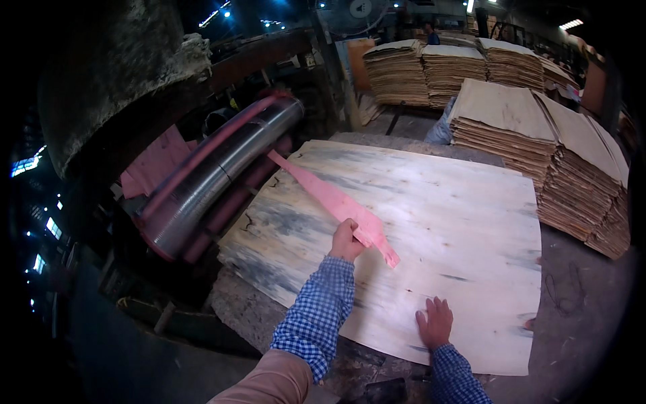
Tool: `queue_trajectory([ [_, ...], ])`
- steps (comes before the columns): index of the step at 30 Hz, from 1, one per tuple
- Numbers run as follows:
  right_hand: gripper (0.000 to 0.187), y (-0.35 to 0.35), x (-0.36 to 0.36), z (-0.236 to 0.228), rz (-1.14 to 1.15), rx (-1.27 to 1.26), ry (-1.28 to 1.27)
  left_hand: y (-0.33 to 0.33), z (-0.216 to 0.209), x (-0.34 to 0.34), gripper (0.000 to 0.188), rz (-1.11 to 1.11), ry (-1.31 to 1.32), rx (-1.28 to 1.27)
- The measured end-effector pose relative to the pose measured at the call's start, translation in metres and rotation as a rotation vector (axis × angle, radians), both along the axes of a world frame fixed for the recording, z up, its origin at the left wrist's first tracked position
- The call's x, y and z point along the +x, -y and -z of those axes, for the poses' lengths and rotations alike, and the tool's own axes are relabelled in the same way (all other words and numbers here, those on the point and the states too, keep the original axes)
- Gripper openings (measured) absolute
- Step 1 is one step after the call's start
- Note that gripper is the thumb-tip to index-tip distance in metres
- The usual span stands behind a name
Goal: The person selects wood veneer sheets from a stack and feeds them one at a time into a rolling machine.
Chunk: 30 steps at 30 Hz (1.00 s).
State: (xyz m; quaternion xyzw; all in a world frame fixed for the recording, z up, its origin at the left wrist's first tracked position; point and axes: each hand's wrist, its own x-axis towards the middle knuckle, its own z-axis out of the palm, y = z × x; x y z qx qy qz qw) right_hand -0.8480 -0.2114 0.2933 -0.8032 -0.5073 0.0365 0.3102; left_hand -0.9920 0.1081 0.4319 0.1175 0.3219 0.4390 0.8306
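Observation:
My left hand point(346, 240) is closed on the near end of a long, narrow strip of pink veneer point(330, 195). From my grip the strip runs up and left, tapering to a point close to the rollers. Under it lies a large pale wood sheet point(464, 215) with grey-blue stains and small knots. My right hand point(435, 323) rests flat on that sheet near its front edge, fingers spread and nothing held. Left of the sheet is a machine with a shiny metal roller point(222, 175), with pink-coated rollers alongside it.
Pink sheets point(155, 161) show behind the rollers. Tall stacks of veneer point(505, 121) stand at the right, with further stacks point(454, 64) at the back. A person point(431, 34) is far off among them. Fingertips point(529, 324) touch the sheet's right edge.

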Motion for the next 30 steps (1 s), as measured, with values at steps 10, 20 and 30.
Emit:
queue_trajectory([
  [10,0.055,0.081,-0.003,-0.018,-0.111,-0.069,0.025,0.064,-0.023,-0.03,0.026,0.019,0.093,0.079],
  [20,0.056,0.097,0.036,-0.01,-0.37,-0.061,-0.158,0.212,-0.033,0.006,0.032,0.038,-0.058,0.068],
  [30,0.045,0.185,0.137,-0.047,-0.35,0.007,-0.461,0.365,-0.03,0.001,0.039,-0.034,-0.304,0.174],
])
